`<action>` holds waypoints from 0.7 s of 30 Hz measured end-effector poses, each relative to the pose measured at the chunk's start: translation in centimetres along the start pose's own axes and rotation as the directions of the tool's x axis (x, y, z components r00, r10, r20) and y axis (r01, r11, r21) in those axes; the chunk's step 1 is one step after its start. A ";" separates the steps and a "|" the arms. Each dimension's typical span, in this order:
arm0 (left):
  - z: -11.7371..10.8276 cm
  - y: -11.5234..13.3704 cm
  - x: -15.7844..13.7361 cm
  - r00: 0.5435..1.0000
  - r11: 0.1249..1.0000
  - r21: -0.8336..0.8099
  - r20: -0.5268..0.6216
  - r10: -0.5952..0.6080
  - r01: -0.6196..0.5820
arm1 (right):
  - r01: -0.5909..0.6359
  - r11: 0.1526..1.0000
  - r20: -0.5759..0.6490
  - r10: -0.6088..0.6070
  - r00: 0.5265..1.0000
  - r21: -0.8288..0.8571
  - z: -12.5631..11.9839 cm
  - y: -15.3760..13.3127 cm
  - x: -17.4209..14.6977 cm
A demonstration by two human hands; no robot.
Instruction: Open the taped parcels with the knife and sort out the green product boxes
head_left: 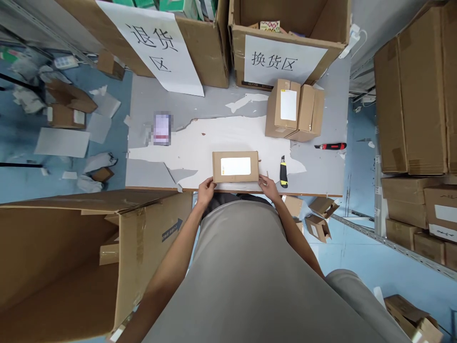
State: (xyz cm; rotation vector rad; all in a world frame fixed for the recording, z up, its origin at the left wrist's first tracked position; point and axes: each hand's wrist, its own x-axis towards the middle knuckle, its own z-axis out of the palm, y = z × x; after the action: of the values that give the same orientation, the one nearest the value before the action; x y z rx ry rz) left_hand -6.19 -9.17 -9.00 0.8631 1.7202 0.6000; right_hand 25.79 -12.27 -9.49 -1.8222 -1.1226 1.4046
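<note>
A small closed cardboard box (217, 166) with a white label on its face lies at the table's front edge, right before my body. My left hand (206, 190) grips its lower left corner, fingers closed against the side. At the lower right corner my right hand (268, 186) holds the same box between thumb and fingers. Just right of that hand lies a yellow and black utility knife (283, 174). Farther right is a red and black utility knife (332, 146). The underside of the held box is hidden.
Two closed cardboard boxes (280, 112) stand at the table's back right. Behind are two large open cartons with paper signs (153, 45), (285, 59). A blurred purple item (162, 128) lies left. A big open carton (153, 247) stands below left; stacked cartons (421, 95) are at right.
</note>
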 end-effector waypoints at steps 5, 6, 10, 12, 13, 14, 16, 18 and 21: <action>0.2 1.5 -0.3 0.994 0.994 -0.031 -0.028 0.106 -0.107 | 0.098 0.995 -0.084 -0.101 0.991 -0.036 -0.9 -2.3 0.6; 0.1 2.1 -0.1 0.987 0.987 -0.028 -0.046 0.157 -0.158 | 0.118 0.991 -0.115 -0.125 0.985 -0.067 -1.2 -3.1 1.0; -0.4 4.6 1.4 0.955 0.962 0.079 -0.124 0.269 -0.261 | 0.167 0.965 -0.176 -0.204 0.963 -0.204 -1.9 -6.0 2.8; -0.5 5.3 2.1 0.970 0.977 0.094 -0.132 0.202 -0.190 | 0.136 0.959 -0.160 -0.179 0.971 -0.248 -1.9 -6.7 3.3; -0.5 5.5 2.4 0.978 0.984 0.090 -0.125 0.165 -0.154 | 0.114 0.961 -0.152 -0.156 0.976 -0.252 -1.8 -6.7 3.4; -0.5 5.6 2.5 0.984 0.988 0.087 -0.114 0.140 -0.131 | 0.094 0.966 -0.148 -0.132 0.980 -0.242 -1.7 -6.7 3.4; -0.4 5.4 2.3 0.984 0.986 0.101 -0.101 0.144 -0.134 | 0.077 0.978 -0.149 -0.107 0.983 -0.196 -1.5 -6.3 3.1; -0.3 5.3 1.6 0.977 0.974 0.149 -0.101 0.186 -0.170 | 0.085 0.985 -0.148 -0.107 0.983 -0.151 -1.4 -5.8 2.7; -0.1 5.7 0.1 0.968 0.946 0.244 -0.080 0.240 -0.214 | 0.094 0.989 -0.153 -0.112 0.982 -0.117 -1.8 -5.1 2.5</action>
State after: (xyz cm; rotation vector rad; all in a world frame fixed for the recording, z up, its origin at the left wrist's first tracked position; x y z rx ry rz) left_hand -4.83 -5.56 -4.76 1.2282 1.8281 0.6132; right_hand 26.35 -7.58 -5.95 -1.8861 -1.2125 1.1376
